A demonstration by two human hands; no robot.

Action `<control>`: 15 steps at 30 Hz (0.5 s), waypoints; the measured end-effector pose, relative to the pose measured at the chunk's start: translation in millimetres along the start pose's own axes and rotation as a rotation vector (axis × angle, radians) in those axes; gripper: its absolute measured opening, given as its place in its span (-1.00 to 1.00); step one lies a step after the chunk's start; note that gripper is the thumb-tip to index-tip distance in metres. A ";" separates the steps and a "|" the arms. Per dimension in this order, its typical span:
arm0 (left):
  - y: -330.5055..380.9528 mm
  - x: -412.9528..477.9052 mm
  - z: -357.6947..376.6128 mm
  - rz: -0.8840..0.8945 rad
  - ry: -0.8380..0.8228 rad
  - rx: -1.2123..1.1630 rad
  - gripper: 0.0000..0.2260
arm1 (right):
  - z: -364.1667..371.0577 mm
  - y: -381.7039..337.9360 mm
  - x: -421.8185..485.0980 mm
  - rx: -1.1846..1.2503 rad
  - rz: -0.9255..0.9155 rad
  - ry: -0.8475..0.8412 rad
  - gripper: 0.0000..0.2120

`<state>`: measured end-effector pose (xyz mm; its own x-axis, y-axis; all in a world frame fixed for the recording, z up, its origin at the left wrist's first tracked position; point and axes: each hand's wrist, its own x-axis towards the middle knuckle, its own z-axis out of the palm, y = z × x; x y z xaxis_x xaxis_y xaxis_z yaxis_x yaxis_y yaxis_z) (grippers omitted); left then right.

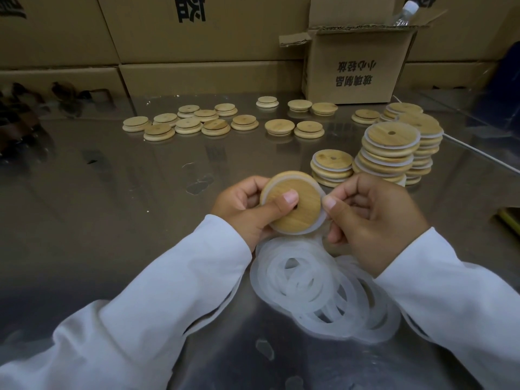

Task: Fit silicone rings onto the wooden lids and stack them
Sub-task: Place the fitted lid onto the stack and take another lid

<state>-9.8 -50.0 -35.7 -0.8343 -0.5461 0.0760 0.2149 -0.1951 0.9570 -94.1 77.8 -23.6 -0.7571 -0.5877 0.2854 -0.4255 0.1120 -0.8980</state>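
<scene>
Centrally, the left hand [242, 212] grips a wooden lid [298, 219], thumb pressed on its face, while the right hand [374, 220] pinches the silicone ring [317, 225] at the lid's right edge. Loose rings [318, 288] lie heaped just below — ringed stacks [391, 153] stand right of centre, bare lids [197, 122] scattered above.

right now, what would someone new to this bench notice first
Dead centre, the left hand grips a wooden lid with its thumb across the face, while the right hand pinches the silicone ring at the lid's edge. Just below them a heap of loose white rings lies on the steel table, and to the right stand stacks of ringed lids.
</scene>
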 end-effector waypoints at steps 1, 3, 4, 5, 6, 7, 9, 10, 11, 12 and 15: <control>0.0 0.0 0.4 -0.024 0.005 -0.011 -0.80 | -0.4 -0.2 0.1 0.013 -0.001 -0.014 -0.86; 0.4 0.8 1.0 -0.067 0.028 -0.046 -0.82 | -0.8 0.0 0.7 0.049 -0.001 -0.037 -0.87; 0.8 2.0 1.1 -0.084 0.049 -0.068 -0.85 | -0.7 0.5 1.1 0.076 0.006 -0.042 -0.87; 1.5 3.2 0.9 -0.099 0.071 -0.090 -0.89 | -0.7 1.0 1.3 0.107 0.017 -0.044 -0.88; 2.3 4.2 0.6 -0.112 0.091 -0.112 -0.93 | -0.6 1.3 1.6 0.136 0.027 -0.044 -0.88; 3.1 5.2 0.2 -0.122 0.109 -0.137 -0.96 | -0.6 1.5 1.7 0.157 0.034 -0.043 -0.89; 4.4 6.6 -1.0 -0.130 0.136 -0.178 -0.97 | -0.5 2.4 2.3 0.174 0.040 -0.033 -0.91; 4.5 7.1 -1.4 -0.129 0.140 -0.185 -0.97 | -0.7 3.0 2.8 0.178 0.043 -0.028 -0.93; 4.2 7.1 -1.8 -0.125 0.133 -0.179 -0.98 | -0.8 3.8 3.4 0.178 0.047 -0.030 -0.96; 3.5 6.6 -1.8 -0.119 0.114 -0.161 -0.96 | -0.7 4.4 4.2 0.172 0.054 -0.041 -0.97; 1.3 3.5 -1.1 -0.095 0.036 -0.075 -0.81 | -0.2 5.6 4.7 0.145 0.068 -0.107 -0.94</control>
<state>-11.9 -53.0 -34.5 -0.8341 -0.5510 -0.0255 0.1744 -0.3073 0.9355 -100.2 75.8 -27.2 -0.7210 -0.6657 0.1923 -0.2934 0.0420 -0.9551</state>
